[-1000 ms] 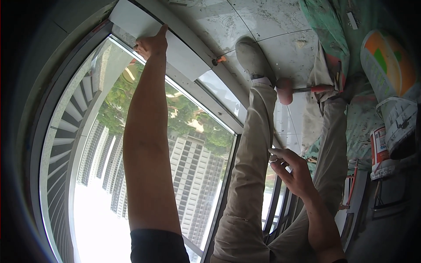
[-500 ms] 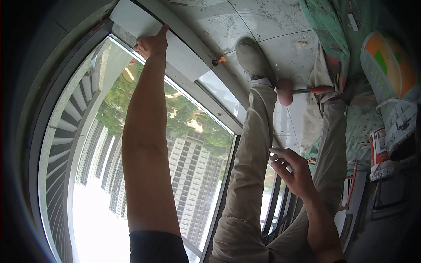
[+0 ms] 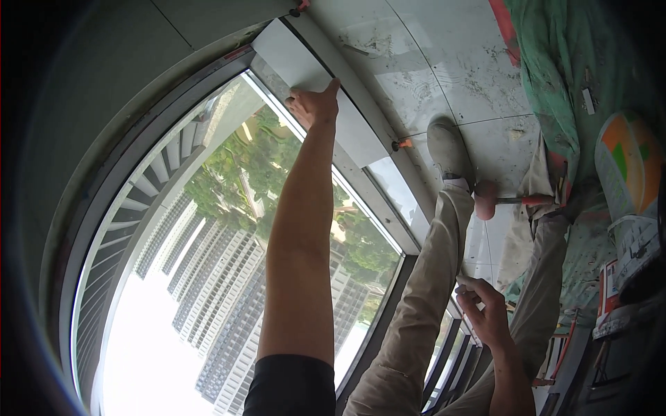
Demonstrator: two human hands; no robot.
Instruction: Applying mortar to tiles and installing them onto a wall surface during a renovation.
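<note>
Grimy floor tiles [image 3: 479,90] spread around 1 o'clock, while a window [image 3: 243,166] with towers [image 3: 215,277] beyond fills 7 to 11. If my left hand [image 3: 313,105] pressed unevenly, I judge the pale panel [image 3: 354,132] could slide or tilt; bearing on it with 1 outstretched arm might cause that. It lies near 12 o'clock on the window ledge [image 3: 386,211], long axis running from 11 to 5, along the frame. That hand is spread across it, thumb by the inner edge, fingers bent toward the glass. My right hand [image 3: 483,308], at 4 o'clock, has its fingers curled close; whether they pinch anything, I can't tell.
</note>
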